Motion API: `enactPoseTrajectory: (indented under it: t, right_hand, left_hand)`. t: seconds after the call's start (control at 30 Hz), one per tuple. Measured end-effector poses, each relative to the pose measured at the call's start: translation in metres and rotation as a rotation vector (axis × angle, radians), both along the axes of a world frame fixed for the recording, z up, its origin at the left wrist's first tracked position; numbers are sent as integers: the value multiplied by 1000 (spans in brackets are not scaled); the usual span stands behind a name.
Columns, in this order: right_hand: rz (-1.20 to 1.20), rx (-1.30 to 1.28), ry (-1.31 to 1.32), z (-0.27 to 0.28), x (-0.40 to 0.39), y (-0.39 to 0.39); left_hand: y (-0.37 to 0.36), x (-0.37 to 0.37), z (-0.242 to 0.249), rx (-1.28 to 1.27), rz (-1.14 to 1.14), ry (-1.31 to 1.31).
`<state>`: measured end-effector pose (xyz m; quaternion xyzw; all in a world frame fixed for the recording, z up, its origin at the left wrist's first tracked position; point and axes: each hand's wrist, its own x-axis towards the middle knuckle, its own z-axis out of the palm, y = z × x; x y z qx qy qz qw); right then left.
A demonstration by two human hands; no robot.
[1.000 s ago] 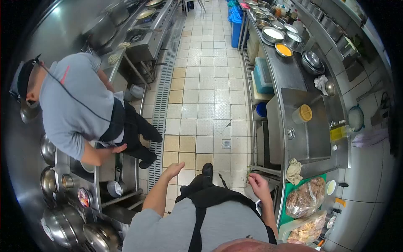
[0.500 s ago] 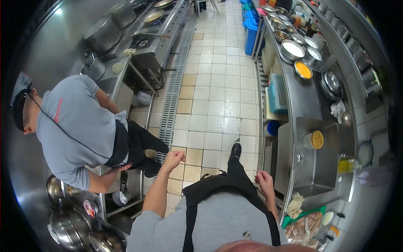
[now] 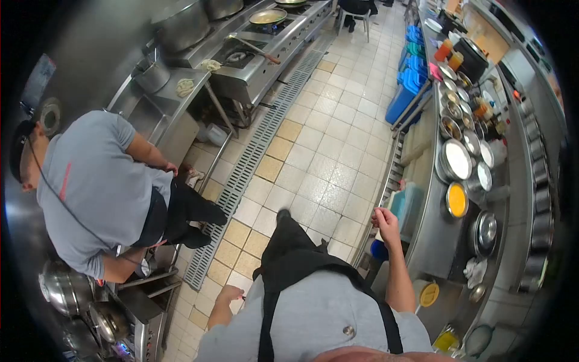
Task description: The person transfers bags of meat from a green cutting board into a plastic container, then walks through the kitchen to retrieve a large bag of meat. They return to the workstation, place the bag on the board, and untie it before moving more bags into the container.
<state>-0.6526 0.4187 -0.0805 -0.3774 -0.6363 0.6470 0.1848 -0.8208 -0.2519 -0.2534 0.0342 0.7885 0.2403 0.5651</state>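
My left hand (image 3: 229,294) hangs low beside my apron (image 3: 313,268), over the tiled floor. Its fingers are curled in and no object shows in them. Raised in front of my right side is my right hand (image 3: 385,222), loosely closed with the fingers bent and nothing visible inside. In this view it overlaps the edge of the shelf below the right counter, near a light-blue tub (image 3: 405,208). A blue container (image 3: 379,250) sits just below that hand. Neither hand touches a kitchen item.
At left a co-worker (image 3: 108,181) in a grey shirt bends at a counter. Beyond stands a stove (image 3: 265,51) with a pan (image 3: 268,17). A floor drain grate (image 3: 256,154) runs ahead. The right counter (image 3: 431,241) bears bowls, including one of orange liquid (image 3: 457,200). Blue bins (image 3: 408,90) stand farther along.
I have stepped forward and my view has turned left. My right hand has swung forward and up, and my left hand has dropped back. The co-worker's hand now shows by their front.
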Motion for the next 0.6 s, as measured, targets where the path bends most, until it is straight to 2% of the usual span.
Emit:
enactPoseTrajectory:
  t: [0.07,0.1,0.17,0.23,0.3,0.37,0.43,0.5,0.53,0.6]
  right_hand:
    - [25,-21,-30,-12,-37,17]
    - [39,-41,-57,-21,-53,23]
    - [67,-49,-91,-37,-82,28]
    - [125,-33,-192,-41,-115,24]
    - [159,-28,-279,-42,-138,33]
    - [319,137,-429,-34,-162,42]
    - [294,239,-451,-28,-185,65]
    - [150,203,-400,-5,-214,82]
    - [139,193,-405,3,-225,89]
    - [-56,109,-318,10,-243,103]
  left_hand:
    - [57,-20,19,-296,224,102]
    - [82,-44,20,-298,226,89]
    - [123,-101,20,-181,246,107]
    - [152,-164,-23,-117,214,188]
    - [191,-221,-46,140,328,414]
    - [252,-290,12,97,219,435]
    - [291,-363,18,243,145,407]
    - [342,-428,58,175,84,357]
    - [356,-457,44,195,136,343]
    - [386,-509,16,260,208,374]
